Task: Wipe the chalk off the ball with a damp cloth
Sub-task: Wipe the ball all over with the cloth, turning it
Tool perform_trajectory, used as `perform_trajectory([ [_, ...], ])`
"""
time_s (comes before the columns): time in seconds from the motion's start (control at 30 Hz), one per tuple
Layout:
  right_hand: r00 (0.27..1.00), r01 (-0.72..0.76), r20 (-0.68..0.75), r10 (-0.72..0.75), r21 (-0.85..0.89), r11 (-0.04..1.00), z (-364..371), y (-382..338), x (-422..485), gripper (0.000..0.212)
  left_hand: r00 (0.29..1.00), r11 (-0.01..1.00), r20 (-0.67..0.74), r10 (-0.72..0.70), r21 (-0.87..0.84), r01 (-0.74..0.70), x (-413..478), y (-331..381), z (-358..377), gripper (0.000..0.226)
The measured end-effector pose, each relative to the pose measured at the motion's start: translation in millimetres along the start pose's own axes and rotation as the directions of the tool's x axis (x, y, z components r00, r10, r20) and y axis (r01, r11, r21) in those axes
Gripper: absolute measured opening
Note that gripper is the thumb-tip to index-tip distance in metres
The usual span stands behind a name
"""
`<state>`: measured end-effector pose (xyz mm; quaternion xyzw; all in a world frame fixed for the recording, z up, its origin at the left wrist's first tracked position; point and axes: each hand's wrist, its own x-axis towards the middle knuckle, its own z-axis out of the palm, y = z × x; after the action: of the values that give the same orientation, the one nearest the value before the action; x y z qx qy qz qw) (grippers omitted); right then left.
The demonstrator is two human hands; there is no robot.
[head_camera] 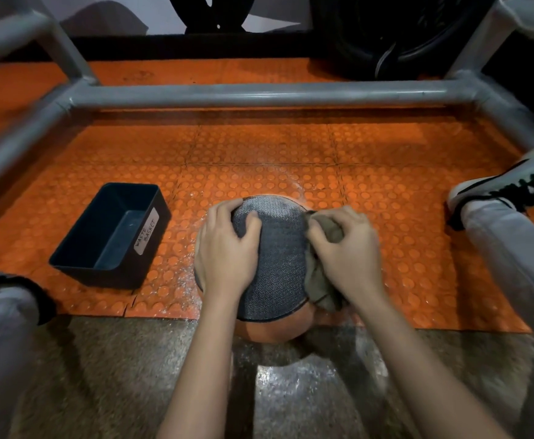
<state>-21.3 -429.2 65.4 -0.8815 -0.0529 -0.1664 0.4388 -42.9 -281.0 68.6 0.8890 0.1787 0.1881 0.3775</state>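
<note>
1. The ball (272, 258) sits at the near edge of the mat (259, 147), partly over the bare floor (116, 375) in front of it.
2. The left hand (224, 248) lies on the ball's left side, with its fingers curved over the top.
3. The right hand (348, 248) is on the ball's right side and grips a cloth (322, 280), which is pressed between the hand and the ball.
4. A bin (101, 274) stands on the mat to the left of the ball, near it but apart.
5. A pipe frame (259, 95) crosses above the mat behind the ball and bin. Its side bars run forward on the left and right.
6. A shoe (513, 182) rests at the mat's right edge, well apart from the ball.
7. A leg (2, 327) lies at the far left, in front of the bin.
</note>
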Motion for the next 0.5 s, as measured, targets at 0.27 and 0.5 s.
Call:
perform_trajectory([
  [0.27,0.966,0.254,-0.033,-0.255,-0.031,0.967,16,-5,-20,0.025,0.999,0.988,-0.002,-0.038,-0.150,0.037,11,-16,-10,0.052],
  [0.5,0.992,0.113,-0.048,-0.113,0.012,0.993,23,-16,-17,0.028,0.988,0.980,-0.049,-0.150,-0.141,0.141,15,-26,-10,0.035],
])
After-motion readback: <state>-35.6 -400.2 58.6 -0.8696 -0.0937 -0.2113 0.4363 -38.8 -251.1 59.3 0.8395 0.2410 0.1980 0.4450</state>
